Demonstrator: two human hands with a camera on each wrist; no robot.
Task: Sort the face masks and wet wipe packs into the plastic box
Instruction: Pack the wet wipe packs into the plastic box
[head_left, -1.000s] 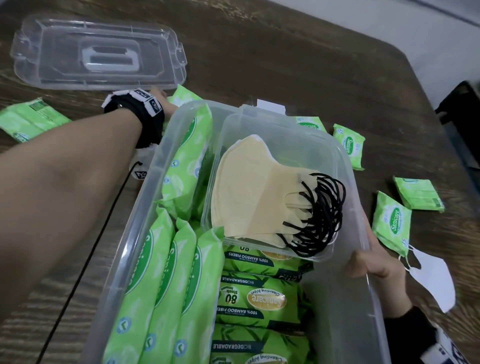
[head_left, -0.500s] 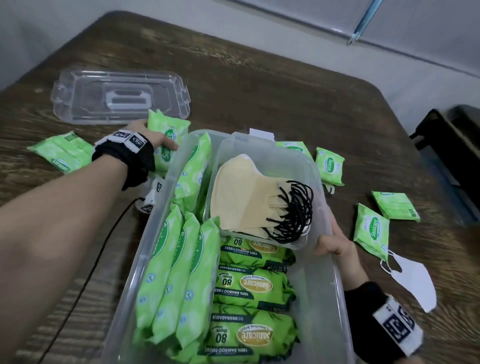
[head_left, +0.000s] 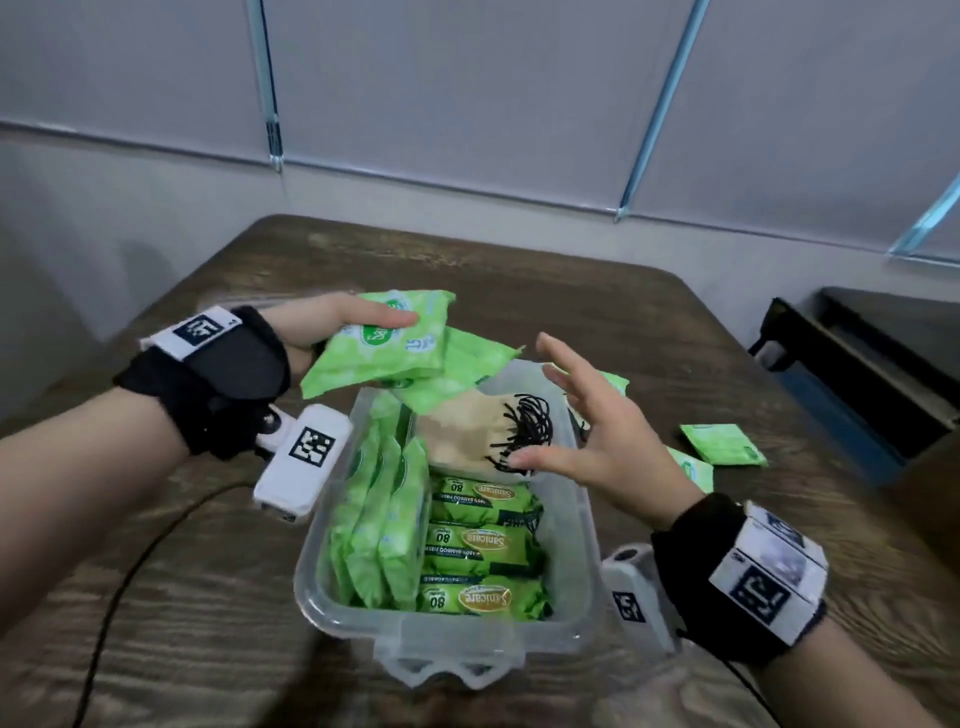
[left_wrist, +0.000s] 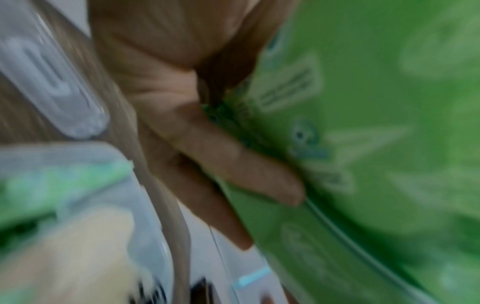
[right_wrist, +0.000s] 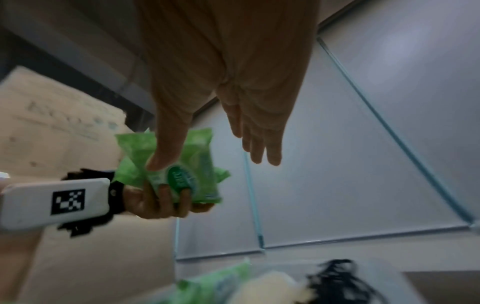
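Observation:
My left hand (head_left: 332, 322) grips two light green wet wipe packs (head_left: 384, 348) (left_wrist: 376, 144) in the air above the far left corner of the clear plastic box (head_left: 447, 639). Thumb on top, fingers (left_wrist: 233, 164) underneath. My right hand (head_left: 587, 431) (right_wrist: 233, 102) hovers open over the box's far right part, fingers spread, holding nothing. Inside the box, green wipe packs (head_left: 384, 519) stand on edge at the left and darker 80-sheet packs (head_left: 478, 551) lie stacked at the right. Cream face masks (head_left: 462, 431) with black ear loops (head_left: 524, 431) sit in an inner tray at the far end.
More small green packs (head_left: 722, 444) lie on the wooden table (head_left: 208, 597) to the right of the box. A dark bin (head_left: 857, 374) stands off the table's right edge. A black cable (head_left: 119, 587) trails across the table at the left.
My left hand has lifted the green packs from the table beside the box up over its far end. My right hand has let go of the box's right wall and risen open. The view tilted up.

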